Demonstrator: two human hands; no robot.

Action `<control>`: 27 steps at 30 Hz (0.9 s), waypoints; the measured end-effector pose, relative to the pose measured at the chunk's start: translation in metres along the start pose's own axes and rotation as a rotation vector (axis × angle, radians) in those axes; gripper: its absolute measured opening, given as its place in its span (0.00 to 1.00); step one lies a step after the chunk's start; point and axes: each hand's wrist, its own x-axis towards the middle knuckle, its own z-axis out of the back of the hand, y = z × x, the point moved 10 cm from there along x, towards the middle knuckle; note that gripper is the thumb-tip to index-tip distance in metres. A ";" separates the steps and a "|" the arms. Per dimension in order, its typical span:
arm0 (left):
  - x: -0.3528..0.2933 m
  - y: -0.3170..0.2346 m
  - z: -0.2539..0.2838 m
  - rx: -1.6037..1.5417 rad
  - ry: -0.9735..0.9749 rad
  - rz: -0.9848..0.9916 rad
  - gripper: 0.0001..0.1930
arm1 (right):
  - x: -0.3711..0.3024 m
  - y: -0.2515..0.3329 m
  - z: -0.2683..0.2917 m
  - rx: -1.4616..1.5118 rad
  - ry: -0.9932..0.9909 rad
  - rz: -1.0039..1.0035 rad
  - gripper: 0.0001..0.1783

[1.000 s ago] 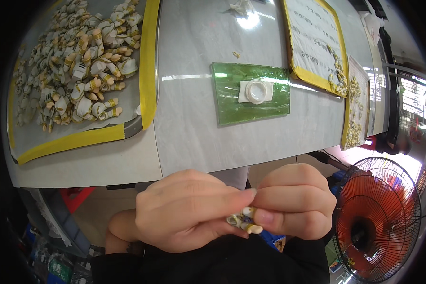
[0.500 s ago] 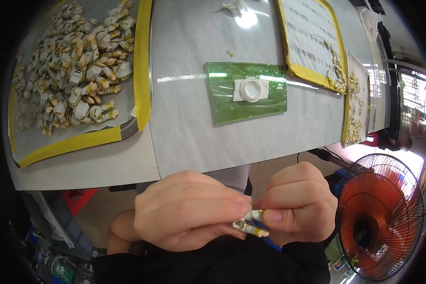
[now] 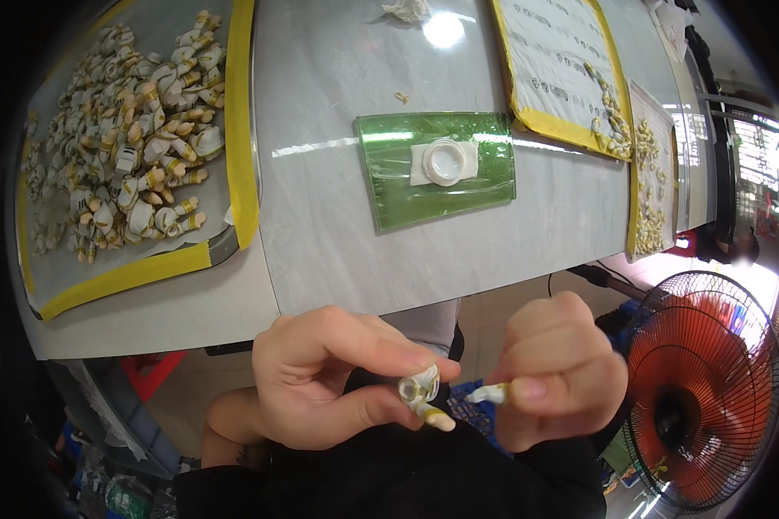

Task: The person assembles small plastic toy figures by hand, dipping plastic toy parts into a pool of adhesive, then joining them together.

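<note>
My left hand [image 3: 320, 372] pinches a small white-and-gold figurine piece [image 3: 420, 387] between thumb and fingertips. The piece has a round hollow end, and a beige-tipped arm with a gold band sticks out from it, down to the right. To the right, my right hand [image 3: 571, 372] is closed on a smaller white part [image 3: 489, 394] with a gold band, its narrow tip toward the left hand. A gap separates the two pieces. Both hands are over my lap, in front of the table edge.
A yellow-taped tray [image 3: 244, 130] at the left holds heaped figurine pieces. A green slab [image 3: 389, 195] carries a small white round dish [image 3: 447, 163]. Farther right are a yellow-edged paper-lined board [image 3: 550, 52] and another tray [image 3: 636, 221], both with tiny parts. A fan [image 3: 701, 389] stands right.
The hands have drawn apart. The small part in my right hand was against the figurine piece and is now away from it. The left hand has turned, showing the hollow end. The view shifted slightly.
</note>
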 end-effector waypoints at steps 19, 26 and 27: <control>-0.007 -0.050 -0.022 0.731 0.124 -0.472 0.13 | 0.011 0.017 -0.024 -0.091 0.107 0.232 0.08; -0.008 -0.057 -0.025 0.788 0.194 -0.431 0.23 | 0.013 0.013 -0.026 -0.036 0.187 0.174 0.08; -0.007 -0.056 -0.023 0.787 0.193 -0.428 0.23 | 0.013 0.012 -0.024 -0.034 0.187 0.171 0.08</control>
